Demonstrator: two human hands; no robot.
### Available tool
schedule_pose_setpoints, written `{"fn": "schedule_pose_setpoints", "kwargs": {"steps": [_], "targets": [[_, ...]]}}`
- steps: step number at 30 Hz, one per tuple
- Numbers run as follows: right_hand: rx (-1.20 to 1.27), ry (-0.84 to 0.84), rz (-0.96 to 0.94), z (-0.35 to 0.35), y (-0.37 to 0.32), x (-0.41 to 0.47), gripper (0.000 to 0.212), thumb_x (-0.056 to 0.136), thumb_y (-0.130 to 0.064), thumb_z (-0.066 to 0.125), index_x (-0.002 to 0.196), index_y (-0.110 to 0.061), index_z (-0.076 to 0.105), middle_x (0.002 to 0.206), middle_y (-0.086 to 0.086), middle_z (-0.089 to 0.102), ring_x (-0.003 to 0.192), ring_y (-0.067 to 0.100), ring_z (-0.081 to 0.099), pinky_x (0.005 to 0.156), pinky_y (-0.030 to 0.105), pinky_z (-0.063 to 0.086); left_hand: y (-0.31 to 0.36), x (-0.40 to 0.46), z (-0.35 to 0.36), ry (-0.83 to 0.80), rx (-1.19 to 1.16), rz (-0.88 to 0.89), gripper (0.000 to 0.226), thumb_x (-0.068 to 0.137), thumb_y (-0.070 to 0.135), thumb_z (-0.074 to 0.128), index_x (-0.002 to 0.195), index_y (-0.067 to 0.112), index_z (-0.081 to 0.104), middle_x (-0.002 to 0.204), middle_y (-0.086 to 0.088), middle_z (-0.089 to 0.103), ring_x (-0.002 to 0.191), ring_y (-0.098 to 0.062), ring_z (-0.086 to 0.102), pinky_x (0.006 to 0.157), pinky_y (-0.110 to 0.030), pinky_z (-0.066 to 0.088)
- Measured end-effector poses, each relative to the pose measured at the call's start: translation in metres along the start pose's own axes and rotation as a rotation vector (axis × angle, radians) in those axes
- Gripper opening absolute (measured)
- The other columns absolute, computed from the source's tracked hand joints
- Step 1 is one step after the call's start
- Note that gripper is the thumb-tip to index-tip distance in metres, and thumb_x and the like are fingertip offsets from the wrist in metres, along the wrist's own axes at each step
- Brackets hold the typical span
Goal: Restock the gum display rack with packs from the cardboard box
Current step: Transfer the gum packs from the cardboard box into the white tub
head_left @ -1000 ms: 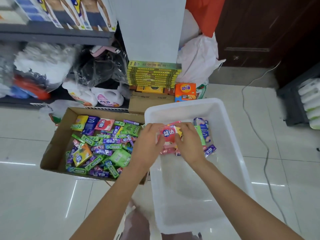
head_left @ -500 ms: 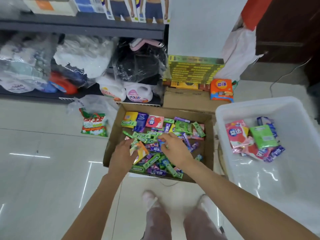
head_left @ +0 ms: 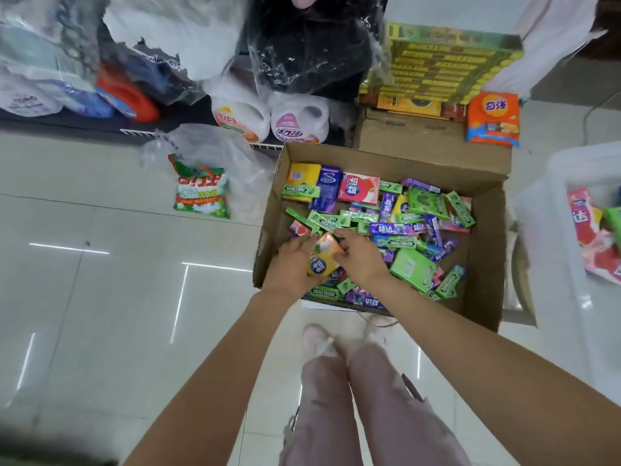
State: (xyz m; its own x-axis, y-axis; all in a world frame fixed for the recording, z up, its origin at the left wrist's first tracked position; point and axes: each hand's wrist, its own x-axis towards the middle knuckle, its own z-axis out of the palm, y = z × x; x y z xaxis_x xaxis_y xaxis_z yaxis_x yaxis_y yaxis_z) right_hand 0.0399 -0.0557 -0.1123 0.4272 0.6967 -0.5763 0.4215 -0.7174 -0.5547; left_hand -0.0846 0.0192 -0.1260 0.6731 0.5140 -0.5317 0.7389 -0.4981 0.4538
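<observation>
Two hands in the cardboard box [head_left: 484, 250], lifting out one orange-yellow gum pack [head_left: 323, 255].

Box sits centre-right of frame, flaps open, w/ loose gum packs heaped inside, probably tipped in for quick picking. White plastic tub [head_left: 554, 183] at right edge holds pink packs already pulled; seems a staging bin, since no display rack is in view. Left hand [head_left: 291, 268] curls round the orange-yellow pack from the left; right hand [head_left: 361, 255] pinches its upper edge w/ fingertips, so both grip the same pack, just above the pile at the box's lower-left corner. Legible writing: "DOUBLEMINT" on the green stick packs [head_left: 400, 243], a big "S" on the purple pack [head_left: 327, 188] at the box's top left, Chinese chars on the purple sticks. Other print too blurred.
</observation>
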Motion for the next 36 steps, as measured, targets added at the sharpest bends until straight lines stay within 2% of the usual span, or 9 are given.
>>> {"fn": "schedule_pose_setpoints", "kwargs": {"steps": [3, 6, 10, 14, 17, 21, 29, 34, 36], "targets": [[0.206, 0.090, 0.054, 0.003, -0.001, 0.006, 0.033, 0.090, -0.002, 0.055, 0.123, -0.005, 0.058, 0.113, 0.014, 0.065, 0.104, 0.024, 0.060, 0.095, 0.033, 0.046, 0.001, 0.003, 0.005, 0.044, -0.019, -0.005, 0.085, 0.075, 0.035, 0.074, 0.144, 0.020, 0.027, 0.143, -0.003, 0.036, 0.129, -0.024, 0.035, 0.099, -0.040, 0.040], [0.335, 0.121, 0.015, -0.001, 0.000, 0.012, 0.021, 0.088, -0.001, 0.058, 0.107, -0.008, 0.066, 0.102, 0.010, 0.068, 0.092, 0.019, 0.060, 0.089, 0.035, 0.049, 0.006, 0.009, 0.004, 0.159, -0.037, 0.002, 0.081, 0.077, 0.029, 0.074, 0.143, 0.020, 0.029, 0.138, -0.007, 0.039, 0.126, -0.025, 0.036, 0.096, -0.039, 0.042], [0.381, 0.207, -0.059, -0.018, 0.002, 0.020, 0.022, 0.091, -0.006, 0.056, 0.111, -0.008, 0.065, 0.102, 0.007, 0.067, 0.093, 0.017, 0.060, 0.087, 0.034, 0.050, 0.018, 0.023, -0.006, 0.263, -0.067, 0.037, 0.077, 0.077, 0.027, 0.071, 0.142, 0.017, 0.031, 0.131, -0.009, 0.042, 0.121, -0.024, 0.035, 0.096, -0.033, 0.036], [0.148, 0.309, -0.107, -0.042, 0.012, 0.039, 0.030, 0.096, -0.016, 0.049, 0.124, -0.008, 0.056, 0.121, 0.011, 0.057, 0.109, 0.022, 0.054, 0.090, 0.026, 0.038, 0.026, 0.041, -0.019, 0.387, -0.064, -0.017, 0.076, 0.076, 0.032, 0.071, 0.140, 0.013, 0.034, 0.128, -0.011, 0.044, 0.117, -0.026, 0.038, 0.099, -0.033, 0.032], [-0.120, 0.242, -0.122, -0.053, 0.025, 0.058, 0.048, 0.094, -0.017, 0.051, 0.139, -0.007, 0.039, 0.141, 0.012, 0.039, 0.131, 0.028, 0.035, 0.106, 0.029, 0.026, 0.030, 0.049, -0.027, 0.427, -0.090, -0.097, 0.072, 0.078, 0.035, 0.069, 0.138, 0.012, 0.036, 0.129, -0.012, 0.044, 0.117, -0.028, 0.039, 0.098, -0.037, 0.036], [-0.338, 0.110, -0.107, -0.056, 0.033, 0.070, 0.065, 0.094, -0.023, 0.053, 0.148, -0.009, 0.021, 0.155, 0.008, 0.019, 0.142, 0.026, 0.019, 0.117, 0.033, 0.018, 0.033, 0.053, -0.030, 0.423, -0.123, -0.134, 0.073, 0.079, 0.035, 0.069, 0.139, 0.010, 0.034, 0.132, -0.013, 0.043, 0.119, -0.028, 0.037, 0.099, -0.036, 0.034], [-0.319, 0.260, -0.099, -0.044, 0.036, 0.065, 0.051, 0.089, -0.023, 0.062, 0.135, -0.009, 0.045, 0.126, 0.012, 0.046, 0.113, 0.030, 0.050, 0.099, 0.038, 0.041, 0.030, 0.050, -0.028, 0.430, -0.124, -0.197, 0.073, 0.078, 0.038, 0.070, 0.137, 0.010, 0.037, 0.128, -0.012, 0.050, 0.116, -0.029, 0.043, 0.098, -0.038, 0.036], [-0.203, 0.223, -0.082, -0.047, 0.034, 0.070, 0.029, 0.091, -0.023, 0.059, 0.116, -0.012, 0.051, 0.126, 0.010, 0.044, 0.109, 0.028, 0.052, 0.091, 0.038, 0.045, 0.026, 0.049, -0.023, 0.412, -0.272, -0.159, 0.066, 0.074, 0.032, 0.075, 0.128, 0.011, 0.043, 0.124, -0.008, 0.049, 0.112, -0.022, 0.046, 0.092, -0.026, 0.037], [-0.191, 0.205, -0.058, -0.046, 0.032, 0.072, 0.033, 0.090, -0.021, 0.059, 0.119, -0.010, 0.047, 0.126, 0.013, 0.045, 0.114, 0.031, 0.048, 0.095, 0.039, 0.041, 0.027, 0.048, -0.023, 0.407, -0.393, -0.166, 0.065, 0.072, 0.027, 0.078, 0.124, 0.010, 0.043, 0.122, -0.007, 0.049, 0.109, -0.018, 0.048, 0.086, -0.020, 0.037]]}}
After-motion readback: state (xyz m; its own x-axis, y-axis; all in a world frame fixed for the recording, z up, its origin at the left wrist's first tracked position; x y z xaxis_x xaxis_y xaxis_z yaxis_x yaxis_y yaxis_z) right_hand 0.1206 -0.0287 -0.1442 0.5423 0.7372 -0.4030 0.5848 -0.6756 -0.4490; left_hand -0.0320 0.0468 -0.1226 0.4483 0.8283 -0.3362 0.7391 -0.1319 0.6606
